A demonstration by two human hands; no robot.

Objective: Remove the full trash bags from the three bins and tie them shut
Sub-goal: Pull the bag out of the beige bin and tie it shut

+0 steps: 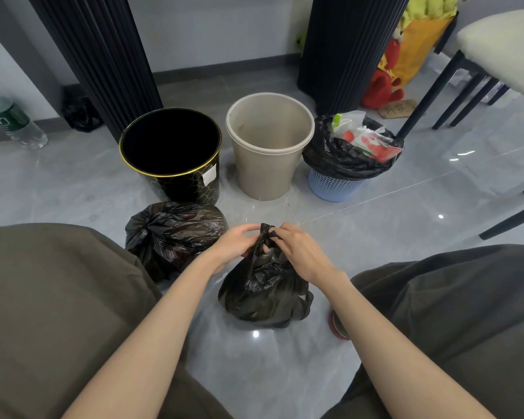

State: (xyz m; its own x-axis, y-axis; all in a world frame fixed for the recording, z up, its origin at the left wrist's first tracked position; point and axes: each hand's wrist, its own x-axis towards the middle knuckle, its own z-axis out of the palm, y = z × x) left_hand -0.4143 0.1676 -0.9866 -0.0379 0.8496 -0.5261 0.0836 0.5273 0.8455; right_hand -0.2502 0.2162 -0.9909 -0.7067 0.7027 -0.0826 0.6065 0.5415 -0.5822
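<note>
We crouch over the grey tiled floor (375, 237), a knee at each side of the view. Our left hand (233, 246) and right hand (300, 252) meet at the top of a small black plastic trash bag (263, 294), which stands on the floor just below the centre. Each grip is clamped on the bag's gathered handles. The left fingers pinch them from nine o'clock and the right fingers curl round them from three o'clock, the two hands close together.

At ten o'clock of this bag, just beside it, lies a larger black trash bag with a knotted neck (173, 234). Three bins stand in a row beyond:
- At eleven o'clock is a round black bin with a gold rim (179, 189), dark inside.
- At twelve o'clock is a beige plastic bin (263, 173), its bare inner wall showing.
- At one o'clock is a pale blue perforated basket (333, 186). A black liner bag (336, 158) is folded over its rim and heaped with paper and wrappers.

A clear plastic bottle with a green label (15, 122) lies far off at ten o'clock. A red plush toy (381, 83) sits at one o'clock, and a cream-seated chair (502, 43) at two o'clock.
</note>
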